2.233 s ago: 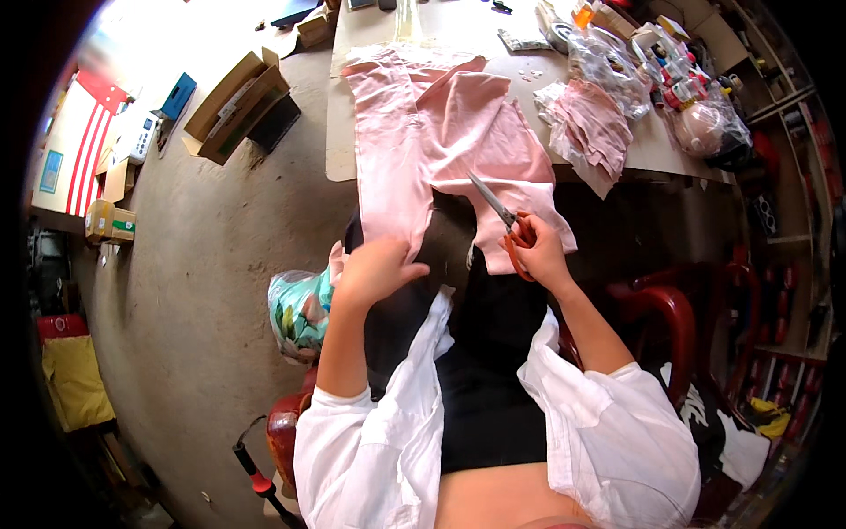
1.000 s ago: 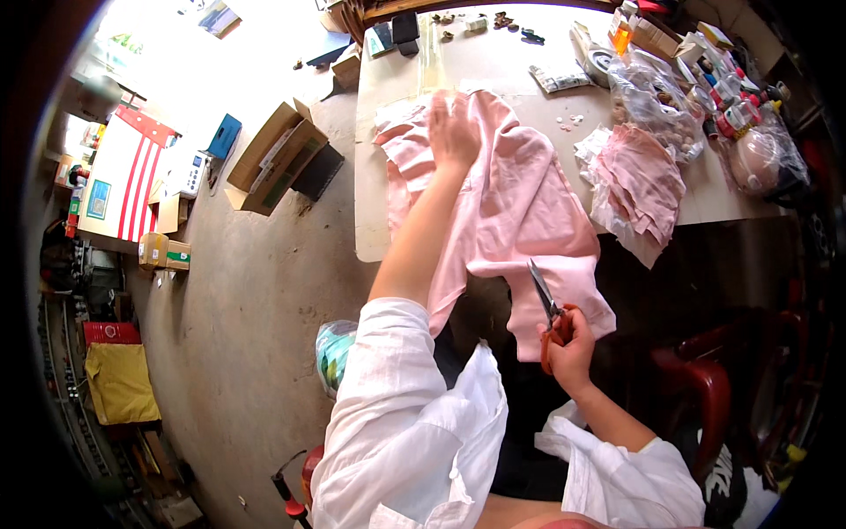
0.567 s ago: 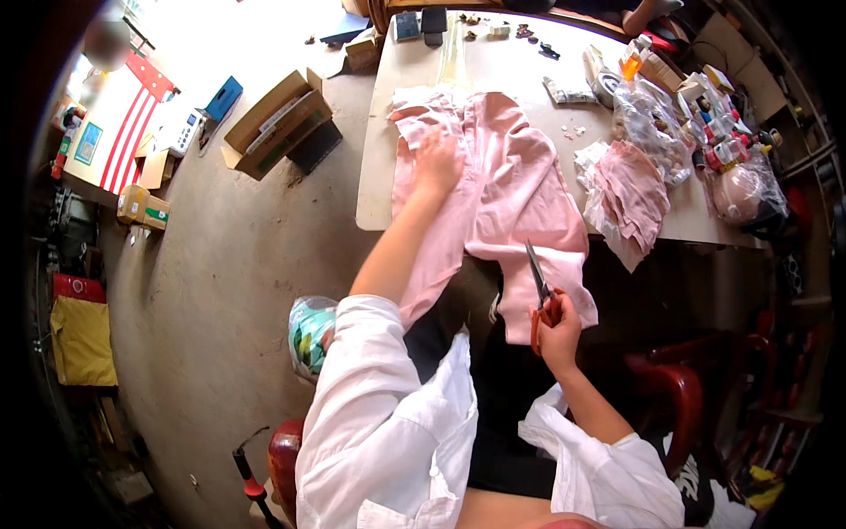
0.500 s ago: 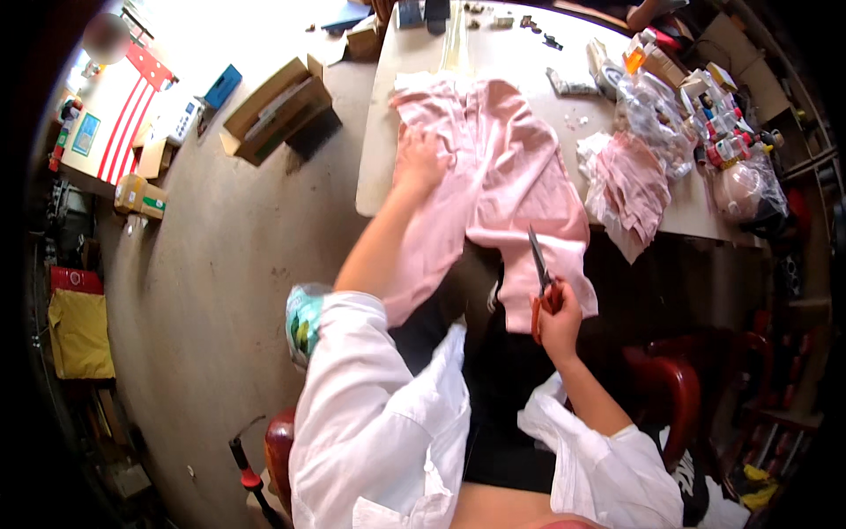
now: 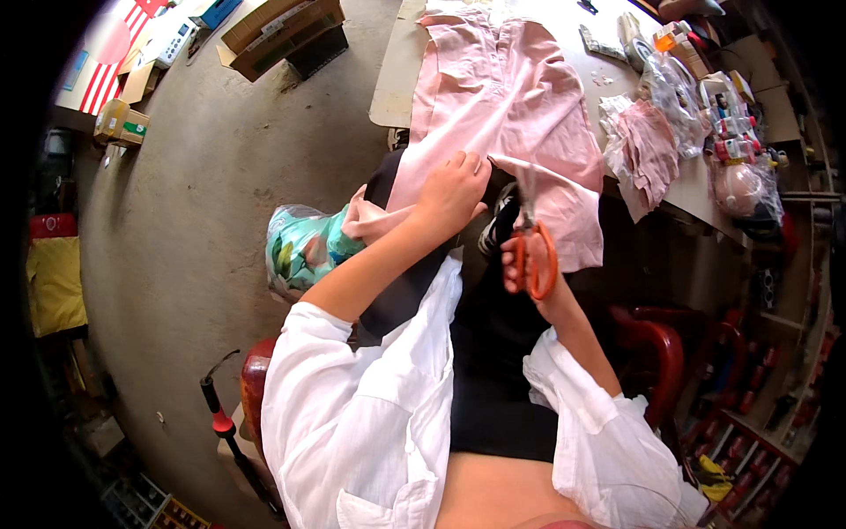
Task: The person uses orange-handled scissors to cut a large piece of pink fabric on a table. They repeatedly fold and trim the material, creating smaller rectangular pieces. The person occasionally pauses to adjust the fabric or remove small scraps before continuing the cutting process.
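Note:
Pink trousers (image 5: 546, 106) lie partly on the table, with both legs hanging over the near edge toward me. My left hand (image 5: 454, 189) is closed on the cloth of the left-lying leg, its fingertips near the inner leg edge. In my right hand (image 5: 529, 256) is a pair of scissors (image 5: 545, 275) with orange handles, its blades pointing away from me between the two legs. The blades are blurred and close to the inner edge of the right-lying leg; whether they touch it I cannot tell.
The pale table (image 5: 392, 93) holds a plastic bag of pink cloth (image 5: 648, 150) and a clutter of bottles and bags (image 5: 736, 132) on its right. A green floral bundle in plastic (image 5: 300, 251) is by my left arm. Cardboard boxes (image 5: 282, 35) stand on the floor.
My left hand has come back from the upper trousers to the leg near me and gripped the cloth. The scissors moved slightly left, toward that hand. The view has tilted toward my lap.

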Demonstrator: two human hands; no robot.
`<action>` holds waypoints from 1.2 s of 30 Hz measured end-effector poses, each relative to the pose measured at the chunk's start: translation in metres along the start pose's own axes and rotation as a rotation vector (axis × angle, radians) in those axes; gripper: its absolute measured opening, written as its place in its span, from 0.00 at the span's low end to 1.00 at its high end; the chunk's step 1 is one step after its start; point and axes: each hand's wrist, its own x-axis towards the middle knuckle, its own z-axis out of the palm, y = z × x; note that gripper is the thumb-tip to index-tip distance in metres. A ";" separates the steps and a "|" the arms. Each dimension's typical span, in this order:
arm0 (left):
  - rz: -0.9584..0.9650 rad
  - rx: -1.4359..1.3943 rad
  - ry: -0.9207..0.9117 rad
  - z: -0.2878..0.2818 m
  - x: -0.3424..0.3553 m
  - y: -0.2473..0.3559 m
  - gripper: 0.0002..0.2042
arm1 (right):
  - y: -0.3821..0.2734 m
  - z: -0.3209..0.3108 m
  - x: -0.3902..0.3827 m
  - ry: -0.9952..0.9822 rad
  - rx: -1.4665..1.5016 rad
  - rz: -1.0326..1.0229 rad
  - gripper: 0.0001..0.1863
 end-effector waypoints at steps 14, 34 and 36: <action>-0.103 -0.071 0.259 0.040 -0.002 -0.024 0.02 | 0.003 0.022 0.057 0.122 -0.242 0.090 0.29; -0.118 -0.214 0.306 0.035 -0.007 -0.022 0.05 | -0.014 0.016 0.114 0.232 -0.309 -0.035 0.30; -0.126 -0.224 0.308 0.037 -0.007 -0.022 0.05 | -0.016 0.014 0.116 0.226 -0.342 -0.043 0.30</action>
